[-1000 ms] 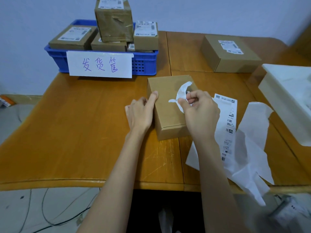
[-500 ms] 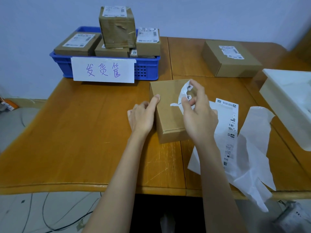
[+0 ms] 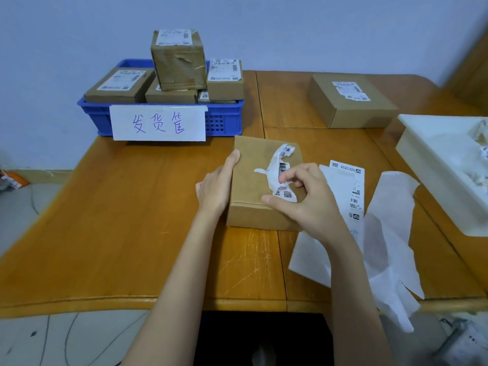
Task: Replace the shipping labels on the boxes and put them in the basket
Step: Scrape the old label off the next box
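Observation:
A plain brown box lies in the middle of the table. A torn old shipping label is half peeled from its top, with the far end curling up. My left hand holds the box's left side, thumb along the top edge. My right hand hovers over the box's right half, its curled fingers picking at the torn label and its thumb pressing near the label's lower scrap. The blue basket stands at the back left with several labelled boxes in it.
A paper sign hangs on the basket's front. Another box with a tattered label sits at the back right. A strip of new labels and white backing paper lie right of my hand. A white tray holds paper scraps.
My right hand has let the lifted strip go and dropped lower on the label, nearer the box's front edge. My left hand stays on the box's side.

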Action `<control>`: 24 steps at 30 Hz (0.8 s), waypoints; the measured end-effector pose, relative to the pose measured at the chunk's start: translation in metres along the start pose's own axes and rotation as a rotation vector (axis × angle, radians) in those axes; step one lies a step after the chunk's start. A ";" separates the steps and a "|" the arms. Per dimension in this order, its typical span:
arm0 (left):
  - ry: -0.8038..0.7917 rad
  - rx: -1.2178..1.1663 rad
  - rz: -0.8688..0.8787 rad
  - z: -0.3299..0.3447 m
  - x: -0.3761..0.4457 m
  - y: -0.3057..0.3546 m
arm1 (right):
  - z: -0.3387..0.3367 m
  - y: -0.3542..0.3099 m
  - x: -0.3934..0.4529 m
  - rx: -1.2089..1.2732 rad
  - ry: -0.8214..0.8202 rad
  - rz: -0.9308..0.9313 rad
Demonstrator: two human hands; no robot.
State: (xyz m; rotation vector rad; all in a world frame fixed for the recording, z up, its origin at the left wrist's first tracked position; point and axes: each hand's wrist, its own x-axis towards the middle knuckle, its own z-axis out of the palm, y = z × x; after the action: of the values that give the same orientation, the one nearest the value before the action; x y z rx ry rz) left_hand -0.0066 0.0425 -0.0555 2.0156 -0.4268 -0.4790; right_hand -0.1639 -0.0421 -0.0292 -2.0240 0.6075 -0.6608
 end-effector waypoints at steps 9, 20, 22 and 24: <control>-0.073 -0.123 0.022 -0.005 -0.006 -0.004 | -0.002 0.005 0.002 0.026 -0.009 -0.076; -0.063 -0.105 0.045 -0.004 -0.005 -0.001 | 0.004 0.000 0.010 0.002 -0.031 -0.077; -0.066 -0.095 0.045 -0.004 -0.004 -0.003 | 0.006 0.000 0.011 0.015 -0.027 -0.094; -0.066 -0.085 0.047 -0.003 -0.004 -0.003 | 0.007 0.001 0.011 0.021 -0.007 -0.107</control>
State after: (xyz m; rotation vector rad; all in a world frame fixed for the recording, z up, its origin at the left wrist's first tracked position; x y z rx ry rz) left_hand -0.0084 0.0484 -0.0557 1.9083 -0.4850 -0.5269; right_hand -0.1518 -0.0453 -0.0308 -2.0494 0.4889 -0.7202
